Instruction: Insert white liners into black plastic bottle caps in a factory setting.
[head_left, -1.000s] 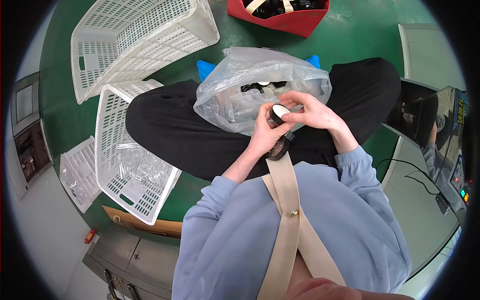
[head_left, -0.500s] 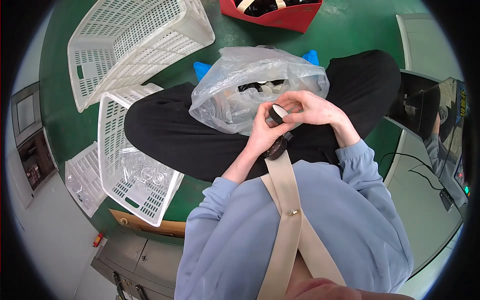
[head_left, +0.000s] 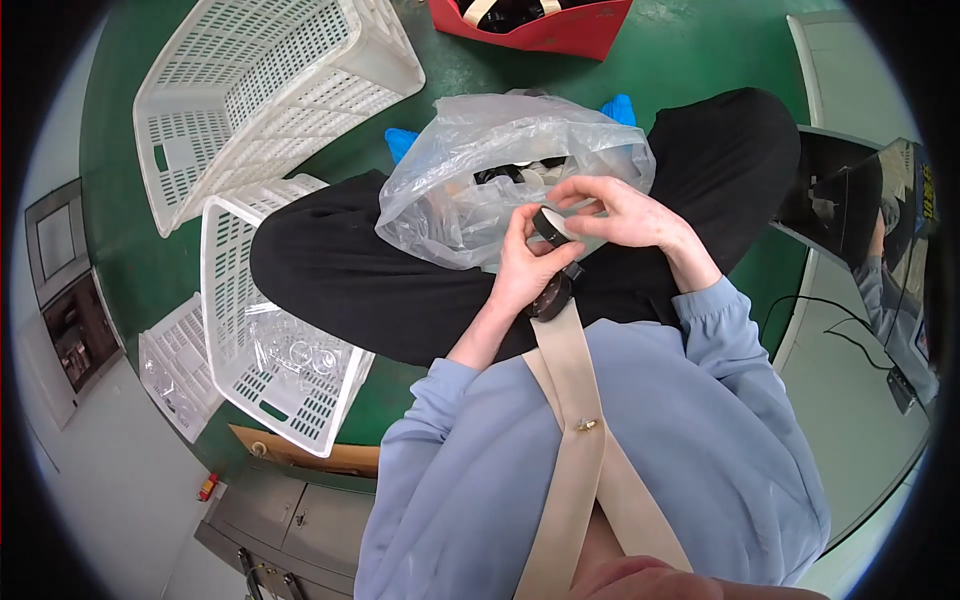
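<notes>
My left hand (head_left: 525, 262) pinches a round black cap (head_left: 546, 229) with a white inner disc, its white face tilted up and to the right. My right hand (head_left: 628, 215) is just right of the cap, fingers bent and apart. Its thumb tip lies by the cap's edge; whether they touch, I cannot tell. Beyond both hands, an open clear plastic bag (head_left: 430, 190) lies between my legs, with black and white pieces (head_left: 530, 172) visible in its mouth. A dark round piece (head_left: 550, 297) hangs below my left hand, where the beige straps (head_left: 565, 360) meet.
White perforated crates (head_left: 385, 75) (head_left: 222, 290) stand on the green floor at left, the nearer one holding clear plastic packaging (head_left: 290, 345). A red container (head_left: 560, 35) with black items is at the far side. Cables (head_left: 835, 320) run beside a dark glossy panel (head_left: 850, 215) at right.
My right fingers have loosened and drawn slightly away from the cap, spreading apart. My left hand still grips the cap in nearly the same place. The view has shifted slightly.
</notes>
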